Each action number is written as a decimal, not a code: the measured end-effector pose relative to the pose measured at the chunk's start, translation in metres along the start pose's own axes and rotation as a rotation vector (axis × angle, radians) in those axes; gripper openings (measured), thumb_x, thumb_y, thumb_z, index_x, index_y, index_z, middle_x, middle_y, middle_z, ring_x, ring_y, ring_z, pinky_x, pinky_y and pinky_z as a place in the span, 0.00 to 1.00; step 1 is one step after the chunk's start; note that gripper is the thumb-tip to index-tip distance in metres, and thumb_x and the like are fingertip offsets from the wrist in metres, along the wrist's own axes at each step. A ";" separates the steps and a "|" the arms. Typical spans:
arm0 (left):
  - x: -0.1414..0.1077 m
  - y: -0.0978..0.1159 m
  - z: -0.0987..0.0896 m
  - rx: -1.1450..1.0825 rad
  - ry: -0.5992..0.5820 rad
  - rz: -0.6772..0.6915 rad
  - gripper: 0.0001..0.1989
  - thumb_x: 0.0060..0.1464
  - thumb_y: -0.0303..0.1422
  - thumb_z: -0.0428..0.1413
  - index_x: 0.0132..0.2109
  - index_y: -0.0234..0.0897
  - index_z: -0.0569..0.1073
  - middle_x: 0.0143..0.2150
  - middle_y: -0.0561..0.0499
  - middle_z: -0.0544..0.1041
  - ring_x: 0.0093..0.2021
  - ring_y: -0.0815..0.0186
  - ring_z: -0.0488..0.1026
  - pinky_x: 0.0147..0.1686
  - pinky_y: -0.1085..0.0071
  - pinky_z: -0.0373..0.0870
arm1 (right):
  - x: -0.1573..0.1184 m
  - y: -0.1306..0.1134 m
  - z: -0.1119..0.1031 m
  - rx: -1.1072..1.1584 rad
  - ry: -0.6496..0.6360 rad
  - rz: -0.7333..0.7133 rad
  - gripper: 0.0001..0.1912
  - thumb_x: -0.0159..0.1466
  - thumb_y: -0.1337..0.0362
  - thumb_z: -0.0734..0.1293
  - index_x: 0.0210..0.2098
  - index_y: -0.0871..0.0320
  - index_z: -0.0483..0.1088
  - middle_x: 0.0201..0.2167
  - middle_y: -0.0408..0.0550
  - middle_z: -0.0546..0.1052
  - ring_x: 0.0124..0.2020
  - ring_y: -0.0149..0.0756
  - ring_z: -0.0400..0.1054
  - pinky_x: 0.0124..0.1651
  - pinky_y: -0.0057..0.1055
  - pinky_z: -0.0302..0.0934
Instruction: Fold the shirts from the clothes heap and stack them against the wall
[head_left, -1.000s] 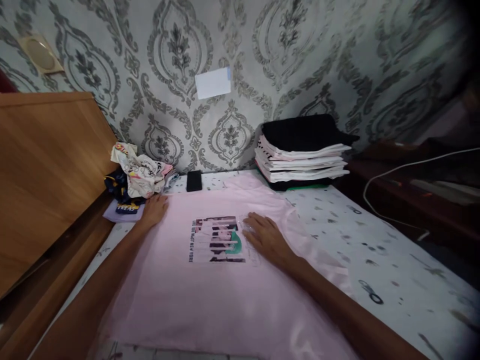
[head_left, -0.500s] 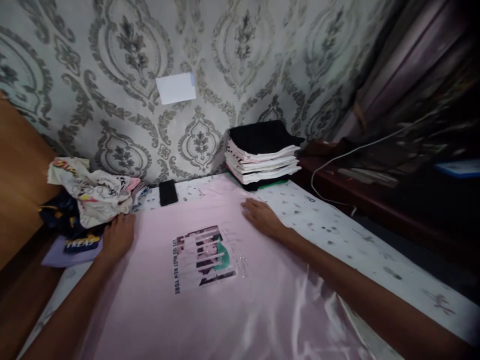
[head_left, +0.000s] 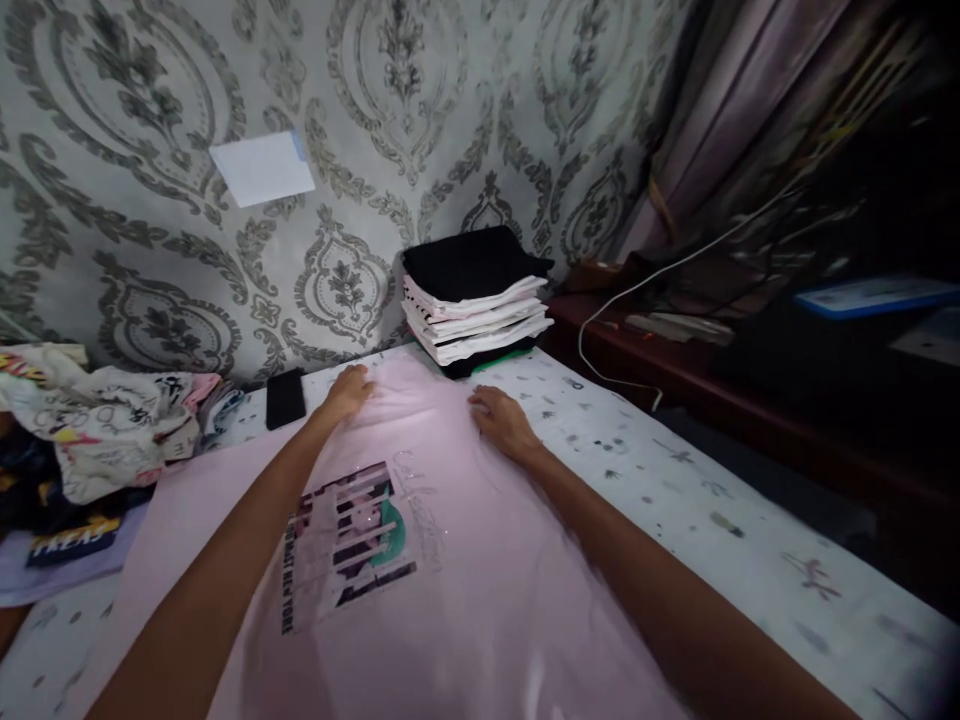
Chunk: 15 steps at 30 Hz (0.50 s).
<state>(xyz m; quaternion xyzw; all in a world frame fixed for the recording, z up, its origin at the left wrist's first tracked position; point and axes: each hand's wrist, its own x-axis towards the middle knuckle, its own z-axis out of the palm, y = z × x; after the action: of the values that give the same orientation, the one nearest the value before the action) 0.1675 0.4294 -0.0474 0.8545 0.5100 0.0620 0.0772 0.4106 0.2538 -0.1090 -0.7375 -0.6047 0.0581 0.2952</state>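
Note:
A pink T-shirt [head_left: 480,560] lies spread over the white printed bed sheet, its front print of dark strips, a green patch and lettering facing up. At its far edge, near the collar, my left hand [head_left: 349,392] has its fingers closed on the cloth, and small creases run from there. My right hand [head_left: 504,420] is curled at the shirt's right edge, fingers bent in on the fabric. Both forearms stretch across the shirt, the left one covering part of its left side.
A stack of folded clothes [head_left: 476,300] stands against the patterned wall. A black phone [head_left: 286,399] lies left of the shirt. Crumpled clothes [head_left: 112,410] are heaped at the far left. A white cable [head_left: 600,310] hangs over the dark red furniture [head_left: 570,310] on the right.
My left hand has moved from the shirt's left edge rightward to near the collar. My right hand has curled in at its edge. The view has turned right.

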 end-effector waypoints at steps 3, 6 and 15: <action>0.031 0.017 0.013 0.007 0.022 -0.111 0.16 0.59 0.37 0.54 0.50 0.32 0.72 0.56 0.34 0.74 0.58 0.51 0.70 0.52 0.61 0.67 | 0.000 0.001 0.000 0.013 0.009 -0.009 0.16 0.63 0.70 0.61 0.47 0.58 0.75 0.57 0.55 0.75 0.59 0.44 0.67 0.62 0.39 0.60; 0.040 0.024 0.014 -0.006 0.013 -0.183 0.11 0.54 0.36 0.58 0.43 0.34 0.74 0.45 0.40 0.79 0.50 0.52 0.74 0.45 0.63 0.69 | 0.001 0.001 0.000 0.012 0.004 -0.003 0.16 0.62 0.70 0.61 0.46 0.57 0.75 0.55 0.55 0.75 0.58 0.45 0.68 0.62 0.42 0.61; -0.051 0.053 -0.023 -0.178 0.219 0.094 0.07 0.60 0.32 0.51 0.41 0.36 0.72 0.39 0.50 0.75 0.42 0.63 0.71 0.43 0.69 0.68 | -0.006 -0.006 -0.006 0.025 0.078 -0.045 0.26 0.62 0.64 0.65 0.60 0.59 0.67 0.55 0.58 0.71 0.58 0.50 0.64 0.61 0.46 0.61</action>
<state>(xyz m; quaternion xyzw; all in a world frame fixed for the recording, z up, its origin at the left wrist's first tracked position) 0.1849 0.3611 -0.0161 0.8555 0.4670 0.2032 0.0935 0.4063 0.2466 -0.1027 -0.7217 -0.6083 0.0300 0.3290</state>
